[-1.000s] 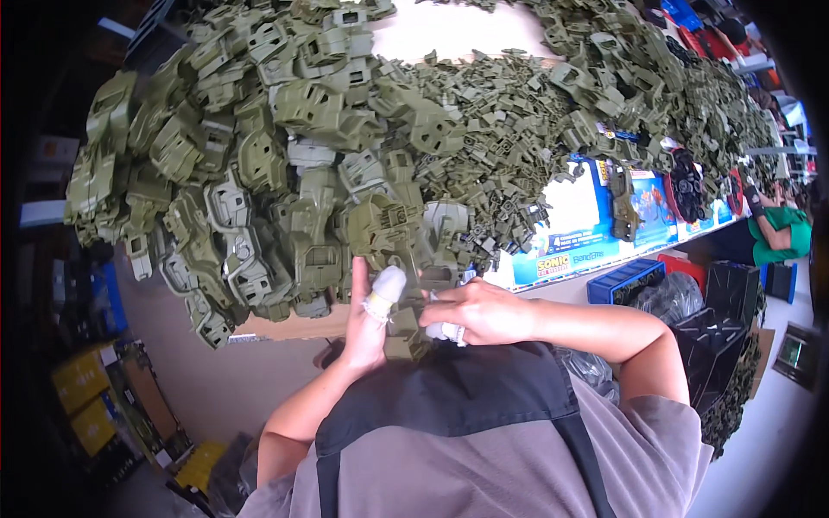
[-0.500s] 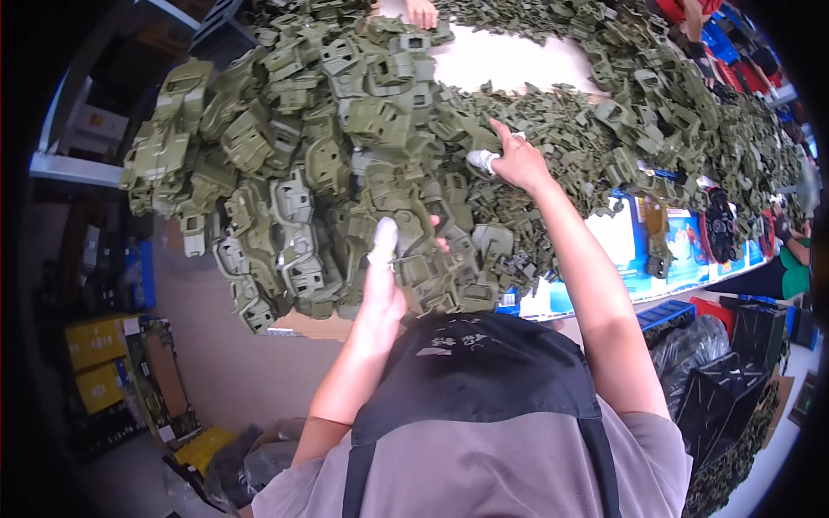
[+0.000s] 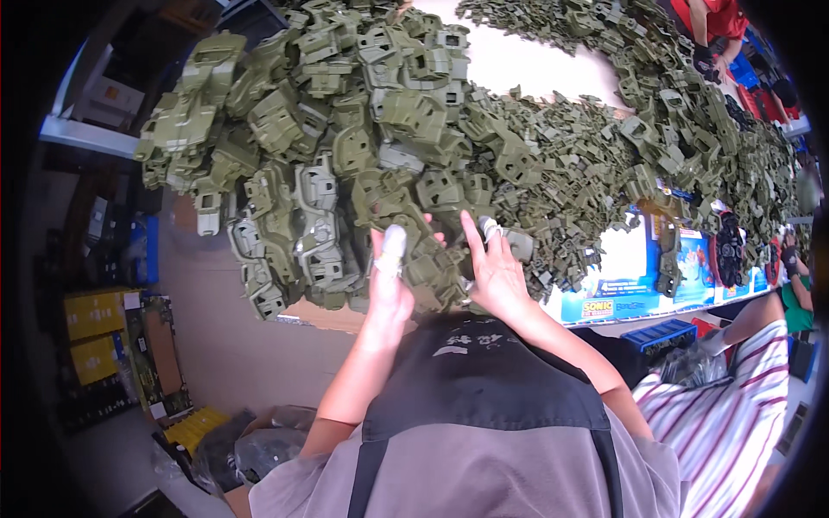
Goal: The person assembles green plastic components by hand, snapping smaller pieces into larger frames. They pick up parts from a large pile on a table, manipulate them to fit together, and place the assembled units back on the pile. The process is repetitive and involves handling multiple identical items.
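Note:
My left hand (image 3: 393, 289), its thumb wrapped in white, is closed around an olive-green molded plastic part (image 3: 430, 263). Fingertips show past the far side of that part, close to my apron. My right hand (image 3: 501, 274) is just to the right, its fingers stretched forward and one fingertip wrapped in white. The right index finger lies along the held part's edge; whether it touches is hard to make out. A heap of larger hollow green parts (image 3: 410, 116) rises beyond my left hand, and a pile of smaller green pieces (image 3: 570, 164) spreads beyond my right.
A blue printed sheet (image 3: 596, 289) covers the table's right front. Co-workers are at the right: a person in striped clothing (image 3: 725, 406) nearby, another in a red sleeve (image 3: 725, 22) farther off. Yellow boxes (image 3: 95, 315) and plastic bags (image 3: 263, 449) stand at left.
My right hand has come back from the small-piece pile to beside the part in my left hand. The person in striped clothing has appeared at the right; the far hand at the top is mostly gone.

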`<state>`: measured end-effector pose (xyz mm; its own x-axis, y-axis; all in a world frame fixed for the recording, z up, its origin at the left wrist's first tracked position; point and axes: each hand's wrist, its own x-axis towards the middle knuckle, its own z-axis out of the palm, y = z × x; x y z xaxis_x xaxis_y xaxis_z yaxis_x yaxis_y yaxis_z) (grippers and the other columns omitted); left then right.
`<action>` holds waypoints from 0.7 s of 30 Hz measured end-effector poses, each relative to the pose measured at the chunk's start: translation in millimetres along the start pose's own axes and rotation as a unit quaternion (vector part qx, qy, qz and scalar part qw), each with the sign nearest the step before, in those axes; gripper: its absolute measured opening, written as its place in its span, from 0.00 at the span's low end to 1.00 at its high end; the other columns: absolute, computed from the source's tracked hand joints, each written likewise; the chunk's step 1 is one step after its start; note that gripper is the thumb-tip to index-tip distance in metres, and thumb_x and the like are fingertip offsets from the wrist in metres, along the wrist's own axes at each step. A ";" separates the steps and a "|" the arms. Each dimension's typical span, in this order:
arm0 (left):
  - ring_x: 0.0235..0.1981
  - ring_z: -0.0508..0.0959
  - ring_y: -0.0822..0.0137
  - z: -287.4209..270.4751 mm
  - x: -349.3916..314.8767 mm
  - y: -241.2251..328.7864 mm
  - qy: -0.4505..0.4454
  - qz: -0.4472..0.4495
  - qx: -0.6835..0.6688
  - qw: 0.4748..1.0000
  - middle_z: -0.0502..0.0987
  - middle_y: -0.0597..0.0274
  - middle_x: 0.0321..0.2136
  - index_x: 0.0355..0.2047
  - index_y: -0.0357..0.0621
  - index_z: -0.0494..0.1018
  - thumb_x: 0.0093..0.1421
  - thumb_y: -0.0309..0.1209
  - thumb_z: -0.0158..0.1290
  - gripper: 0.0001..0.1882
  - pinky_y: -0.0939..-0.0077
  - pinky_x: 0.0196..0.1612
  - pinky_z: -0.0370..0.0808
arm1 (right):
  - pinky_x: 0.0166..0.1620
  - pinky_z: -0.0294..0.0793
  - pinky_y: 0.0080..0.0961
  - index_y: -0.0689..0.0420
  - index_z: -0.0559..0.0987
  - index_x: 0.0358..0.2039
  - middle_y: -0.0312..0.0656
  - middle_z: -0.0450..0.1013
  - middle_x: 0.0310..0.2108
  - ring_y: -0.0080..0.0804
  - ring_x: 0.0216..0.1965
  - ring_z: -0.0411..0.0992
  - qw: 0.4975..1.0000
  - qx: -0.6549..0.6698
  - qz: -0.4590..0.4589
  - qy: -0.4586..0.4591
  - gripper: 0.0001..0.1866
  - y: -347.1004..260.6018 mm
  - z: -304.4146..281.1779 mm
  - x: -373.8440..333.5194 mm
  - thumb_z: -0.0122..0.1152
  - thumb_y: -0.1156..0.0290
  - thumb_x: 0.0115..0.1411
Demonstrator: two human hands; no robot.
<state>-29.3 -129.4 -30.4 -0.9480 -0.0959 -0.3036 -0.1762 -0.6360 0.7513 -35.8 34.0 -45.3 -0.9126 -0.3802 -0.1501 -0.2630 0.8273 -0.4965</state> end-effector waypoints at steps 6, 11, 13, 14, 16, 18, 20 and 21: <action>0.40 0.75 0.60 -10.8 -8.5 9.2 -0.026 -0.003 -0.094 0.995 0.71 0.54 0.45 0.53 0.42 0.60 0.59 0.47 0.47 0.28 0.61 0.45 0.74 | 0.52 0.67 0.40 0.50 0.47 0.63 0.65 0.52 0.56 0.57 0.52 0.63 0.989 0.146 0.012 0.034 0.46 10.0 -31.6 -12.7 0.58 0.70 0.45; 0.39 0.75 0.60 -10.8 -12.6 8.9 -0.076 -0.027 -0.145 0.986 0.71 0.54 0.45 0.49 0.38 0.65 0.58 0.53 0.45 0.31 0.59 0.45 0.74 | 0.63 0.42 0.32 0.61 0.51 0.62 0.49 0.47 0.63 0.37 0.64 0.45 0.847 0.530 -0.019 0.042 0.45 24.7 -69.1 -53.7 0.61 0.57 0.49; 0.40 0.74 0.60 -3.7 -16.0 5.7 -0.082 -0.028 -0.094 0.992 0.69 0.56 0.46 0.55 0.40 0.58 0.60 0.50 0.44 0.30 0.60 0.47 0.72 | 0.63 0.43 0.33 0.61 0.52 0.62 0.49 0.48 0.62 0.38 0.64 0.46 0.841 0.537 -0.040 0.056 0.45 9.6 -79.2 -63.8 0.62 0.56 0.49; 0.42 0.73 0.61 -1.0 -17.9 -0.4 -0.079 -0.017 -0.054 0.995 0.68 0.56 0.47 0.56 0.42 0.55 0.61 0.49 0.43 0.30 0.61 0.49 0.70 | 0.63 0.45 0.34 0.59 0.53 0.62 0.50 0.49 0.62 0.39 0.64 0.47 0.857 0.510 -0.049 0.053 0.44 0.9 -77.7 -65.3 0.62 0.57 0.48; 0.51 0.65 0.65 -6.7 -22.6 -20.1 -0.063 0.015 0.001 0.998 0.61 0.58 0.53 0.60 0.45 0.49 0.63 0.45 0.42 0.30 0.66 0.57 0.59 | 0.62 0.48 0.35 0.56 0.55 0.62 0.51 0.51 0.61 0.42 0.63 0.50 0.897 0.435 -0.067 0.037 0.42 -12.2 -71.1 -62.1 0.62 0.60 0.48; 0.59 0.56 0.67 -9.3 -28.6 -31.9 -0.042 0.047 0.014 0.998 0.56 0.58 0.58 0.61 0.47 0.45 0.62 0.40 0.44 0.31 0.69 0.62 0.49 | 0.61 0.51 0.34 0.53 0.56 0.62 0.52 0.52 0.60 0.44 0.62 0.51 0.918 0.387 -0.086 0.027 0.40 -24.2 -66.0 -61.5 0.61 0.65 0.49; 0.59 0.57 0.66 -4.2 -32.1 -33.4 -0.049 0.086 0.026 0.995 0.57 0.58 0.57 0.61 0.46 0.44 0.59 0.36 0.49 0.35 0.68 0.61 0.52 | 0.61 0.53 0.34 0.52 0.54 0.62 0.54 0.53 0.60 0.48 0.62 0.52 0.928 0.358 -0.092 0.038 0.39 -28.4 -66.6 -63.9 0.59 0.69 0.51; 0.58 0.59 0.66 -3.5 -35.8 -36.7 -0.058 0.111 0.039 0.991 0.59 0.58 0.56 0.61 0.46 0.43 0.58 0.34 0.52 0.37 0.68 0.61 0.54 | 0.61 0.53 0.34 0.52 0.53 0.62 0.55 0.53 0.60 0.48 0.61 0.52 0.932 0.348 -0.095 0.039 0.39 -27.4 -64.9 -65.3 0.59 0.69 0.51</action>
<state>12.0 -105.3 -49.1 -0.9891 -0.1342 -0.0597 0.0239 -0.5481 0.8361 10.6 63.0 33.6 -0.8969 -0.4397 0.0462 -0.1801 0.2681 -0.9464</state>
